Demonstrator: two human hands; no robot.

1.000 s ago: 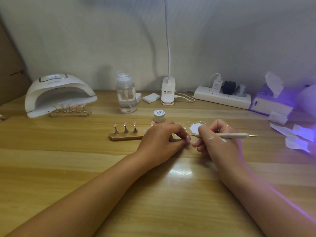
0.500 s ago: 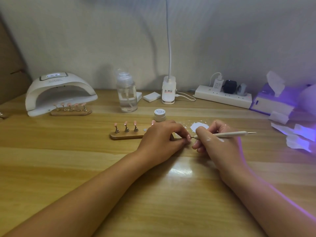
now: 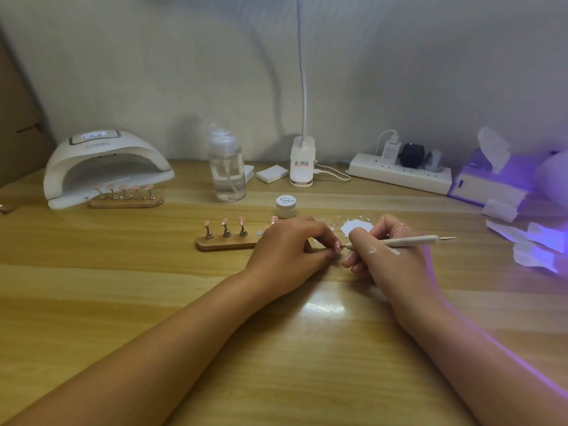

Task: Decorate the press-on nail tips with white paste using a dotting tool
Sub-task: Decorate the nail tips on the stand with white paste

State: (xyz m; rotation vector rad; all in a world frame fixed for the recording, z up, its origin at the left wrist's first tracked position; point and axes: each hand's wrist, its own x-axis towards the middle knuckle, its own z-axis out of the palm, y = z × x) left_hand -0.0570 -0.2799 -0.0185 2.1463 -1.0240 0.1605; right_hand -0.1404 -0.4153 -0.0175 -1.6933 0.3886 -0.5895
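A white nail lamp [image 3: 104,167] is sitting at 10 o'clock from the hands, sheltering a far wooden stand [image 3: 126,200] that is carrying 5 pink tips. A clear pump bottle [image 3: 226,170] is standing at 11 o'clock. Nearer, at 9 o'clock from the left hand, a near wooden stand [image 3: 226,242] is holding 3 upright nail tips [image 3: 225,222]; its right end is disappearing behind that hand. A small paste jar [image 3: 285,206], lid on, is standing just at 12 o'clock from the left hand.

The left hand [image 3: 289,250] is resting on the table [image 3: 276,348] with fingers curled, pinching a held nail tip [image 3: 338,245] that is largely hidden between thumb and fingertip. The right hand [image 3: 387,256], smeared with white on its back, is gripping the dotting tool [image 3: 405,240] like a pen; the tool is lying almost level, its working point reaching toward 9 o'clock and meeting the held nail tip. A puddle of white paste [image 3: 356,226] is lying on the table at 12 o'clock from the right hand's knuckles.

A clip lamp [image 3: 302,161], power strip [image 3: 399,173] and tissue box [image 3: 488,182] are lining the back edge from 12 to 2 o'clock.
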